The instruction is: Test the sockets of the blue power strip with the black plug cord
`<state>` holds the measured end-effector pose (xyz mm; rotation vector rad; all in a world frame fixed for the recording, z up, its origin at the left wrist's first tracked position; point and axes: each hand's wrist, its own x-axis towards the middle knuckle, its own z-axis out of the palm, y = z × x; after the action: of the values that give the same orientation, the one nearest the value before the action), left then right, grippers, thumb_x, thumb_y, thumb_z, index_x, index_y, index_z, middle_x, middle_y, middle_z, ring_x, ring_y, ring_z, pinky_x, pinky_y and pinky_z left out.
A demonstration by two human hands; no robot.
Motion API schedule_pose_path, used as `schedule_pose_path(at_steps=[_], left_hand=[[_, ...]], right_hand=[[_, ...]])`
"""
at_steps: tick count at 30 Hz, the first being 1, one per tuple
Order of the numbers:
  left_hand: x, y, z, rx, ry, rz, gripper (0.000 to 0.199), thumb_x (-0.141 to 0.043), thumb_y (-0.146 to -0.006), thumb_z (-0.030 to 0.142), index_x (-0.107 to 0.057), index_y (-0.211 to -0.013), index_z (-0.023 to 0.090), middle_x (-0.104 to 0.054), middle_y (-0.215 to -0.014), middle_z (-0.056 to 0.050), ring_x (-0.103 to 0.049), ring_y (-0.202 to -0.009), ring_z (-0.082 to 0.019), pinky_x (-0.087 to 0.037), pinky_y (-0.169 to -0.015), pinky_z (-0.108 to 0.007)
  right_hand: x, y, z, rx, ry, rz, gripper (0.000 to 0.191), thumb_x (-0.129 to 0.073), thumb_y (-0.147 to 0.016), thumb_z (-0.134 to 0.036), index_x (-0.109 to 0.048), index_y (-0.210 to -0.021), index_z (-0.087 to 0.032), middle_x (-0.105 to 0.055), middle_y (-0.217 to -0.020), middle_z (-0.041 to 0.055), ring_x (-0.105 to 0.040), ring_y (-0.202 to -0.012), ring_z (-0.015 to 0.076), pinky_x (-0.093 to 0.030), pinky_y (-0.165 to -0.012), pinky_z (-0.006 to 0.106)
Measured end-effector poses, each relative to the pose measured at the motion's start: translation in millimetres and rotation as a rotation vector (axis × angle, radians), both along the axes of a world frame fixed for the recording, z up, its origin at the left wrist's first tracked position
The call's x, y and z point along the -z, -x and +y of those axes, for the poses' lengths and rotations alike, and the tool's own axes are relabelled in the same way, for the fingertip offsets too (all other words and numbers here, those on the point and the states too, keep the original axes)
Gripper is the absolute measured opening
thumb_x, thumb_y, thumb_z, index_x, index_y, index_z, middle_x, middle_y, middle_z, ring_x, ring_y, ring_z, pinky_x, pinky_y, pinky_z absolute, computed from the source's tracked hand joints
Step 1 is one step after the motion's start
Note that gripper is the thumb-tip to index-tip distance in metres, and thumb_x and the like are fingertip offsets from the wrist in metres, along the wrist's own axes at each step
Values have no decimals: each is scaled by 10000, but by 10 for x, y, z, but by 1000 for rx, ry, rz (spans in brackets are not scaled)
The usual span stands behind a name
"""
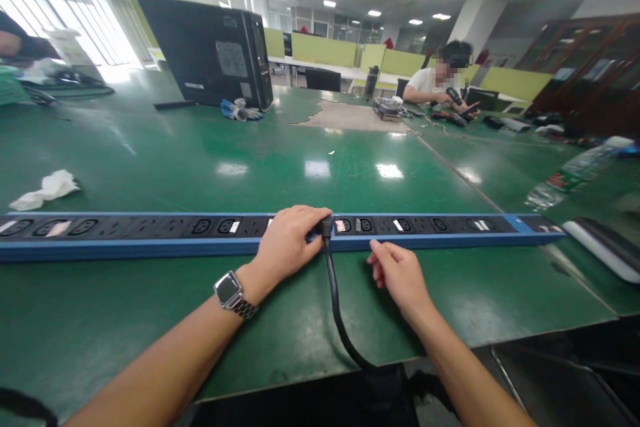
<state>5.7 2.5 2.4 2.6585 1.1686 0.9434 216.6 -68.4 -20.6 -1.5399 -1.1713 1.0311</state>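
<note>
A long blue power strip (300,244) with black socket faces lies across the green table in front of me. My left hand (293,235), a metal-banded watch at its wrist, is closed over the middle of the strip. Its fingertips reach the black cable (336,300) where it leaves the strip; the far fingers are partly hidden. From there the cable bends down over the table's near edge. Just in front of the strip, right of the cable, is my right hand (397,273). Its fingers are curled in with the thumb against them, and anything between them is too small to make out.
A black computer case (200,50) stands at the back left, with gloves (241,110) beside it. White tissue (46,190) lies on the left. A plastic bottle (575,173) lies at the right, near a black-and-white object (603,247). Another person (440,77) sits across the table, handling a tool.
</note>
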Motion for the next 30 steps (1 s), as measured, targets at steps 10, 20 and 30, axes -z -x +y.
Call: schedule_pose_path(at_steps=[10,20,30], left_hand=[[37,23,-18,-69,23,52,1000,-702,-778,350,-79,-1540,180,-685,-1205,-97,-640,-1071,-286,-483,-945,-438],[52,15,-19,-70,8,62,823,-702,-811,393,-275,-1489,204,-678,-1214,-85,-616,-1119,-273,-452,-1000,-442],[63,22,-15,-61,-15,91,747,-656,-842,411,-315,-1469,191,-661,-1238,-98,-610,-1125,-274,-456,-999,-446]], right_hand=[[-935,514,231,-146,30,802,445,-598,-838,-581,-434,-663,-205,-338,-361,-127,-286,-262,40,-225,-304,152],[-571,-383,152,-32,420,608,475,-397,-928,-457,-373,-524,-209,-264,-318,-98,-217,-239,59,-175,-295,182],[-519,-309,65,-85,475,708,494,-384,-932,-465,-367,-510,-209,-241,-304,-98,-142,-247,56,-147,-280,168]])
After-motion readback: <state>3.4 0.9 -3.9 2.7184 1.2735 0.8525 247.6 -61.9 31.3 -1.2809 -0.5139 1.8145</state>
